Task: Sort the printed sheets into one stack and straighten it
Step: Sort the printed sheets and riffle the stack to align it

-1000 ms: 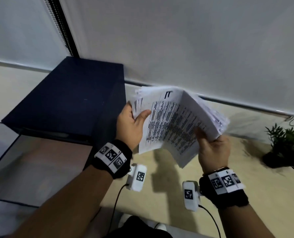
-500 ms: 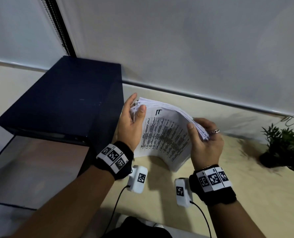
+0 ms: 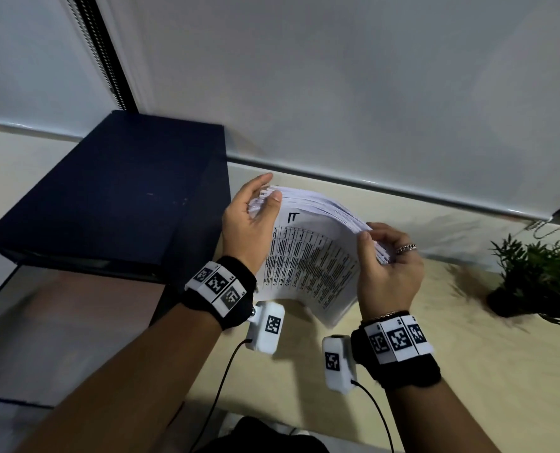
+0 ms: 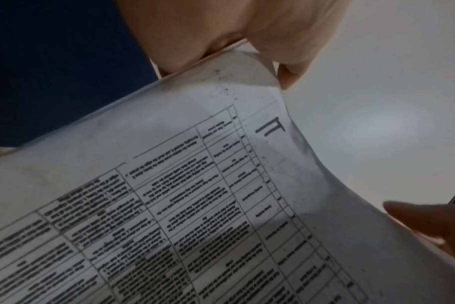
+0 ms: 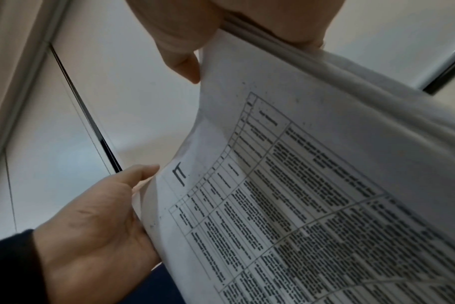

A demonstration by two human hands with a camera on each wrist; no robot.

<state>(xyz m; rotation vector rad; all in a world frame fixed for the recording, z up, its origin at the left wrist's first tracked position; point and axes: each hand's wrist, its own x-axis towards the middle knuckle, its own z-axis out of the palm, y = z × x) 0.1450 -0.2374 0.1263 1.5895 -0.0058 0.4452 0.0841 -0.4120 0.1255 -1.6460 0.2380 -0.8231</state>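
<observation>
I hold the stack of printed sheets (image 3: 308,256) up in the air between both hands, over the pale desk (image 3: 468,354) and just beside the dark blue box (image 3: 108,197). My left hand (image 3: 249,227) has its thumb laid across the printed face near the top left corner, with the fingers reaching up behind the sheets. My right hand (image 3: 386,266) curls round the right edge, thumb on the front page and fingers wrapped behind. The bundle bows toward me, and its top edges are fanned and stepped rather than flush.

As I judge it, the sheets are already gathered into one bundle, so I am in the straightening step. The next move calls for loosening both grips a little, turning the bundle so one edge points down, and tapping that edge on the desk until the pages settle level. From the wrist views I cannot tell how uneven the lower edge is, since it runs out of frame.
</observation>
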